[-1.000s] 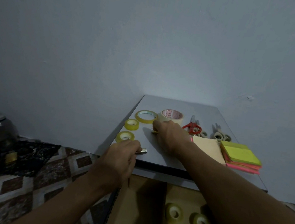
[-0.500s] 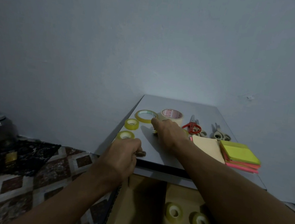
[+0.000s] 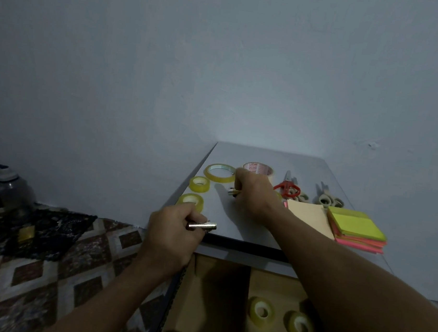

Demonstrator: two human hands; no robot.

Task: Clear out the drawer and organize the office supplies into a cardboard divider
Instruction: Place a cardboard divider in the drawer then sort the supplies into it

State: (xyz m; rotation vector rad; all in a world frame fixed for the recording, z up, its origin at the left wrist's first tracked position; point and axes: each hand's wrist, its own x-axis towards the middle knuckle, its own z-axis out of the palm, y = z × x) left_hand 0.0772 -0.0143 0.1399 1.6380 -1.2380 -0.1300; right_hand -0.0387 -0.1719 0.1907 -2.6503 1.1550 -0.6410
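Left hand (image 3: 174, 233), right hand (image 3: 254, 197) pinch silvery pieces (image 3: 202, 226).

It looked like a plain room in a home: a bare bluish wall (image 3: 224, 57), a diamond-patterned floor (image 3: 35, 281), a water bottle (image 3: 14, 189) by the wall, and a small grey cabinet (image 3: 281, 159) topped with tape rolls (image 3: 219, 172), scissors (image 3: 287, 187) and sticky notes (image 3: 355, 227).

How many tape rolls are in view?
6. On the desk: two small yellowish rolls, a large thin roll, a red-printed roll. In the cardboard divider below: two more rolls. The right arm may hide others.
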